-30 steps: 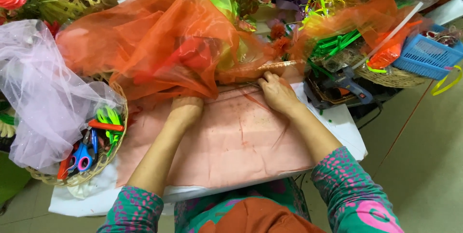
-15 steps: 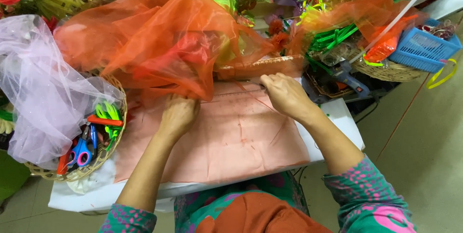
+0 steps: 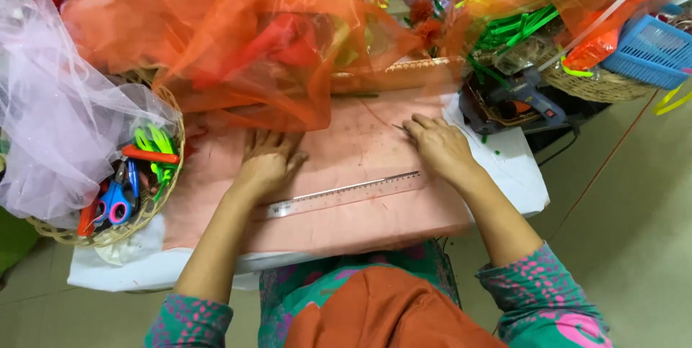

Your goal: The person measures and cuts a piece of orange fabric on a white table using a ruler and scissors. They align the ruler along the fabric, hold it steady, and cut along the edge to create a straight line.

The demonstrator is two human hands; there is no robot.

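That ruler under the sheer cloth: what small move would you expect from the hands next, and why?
Probably drawing the right hand along the pink sheet. Its fingertips pinch something thin, too small to identify, pressed to the sheet near the orange organza. The left hand lies flat, pinning the fabric by the ruler, which steadies it for a stroke.

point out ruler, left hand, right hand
ruler [image 3: 346, 194]: head view, middle of the clear strip.
left hand [image 3: 268, 164]: head view, back of the hand, flat on the peach fabric.
right hand [image 3: 440, 148]: head view, back of the hand.
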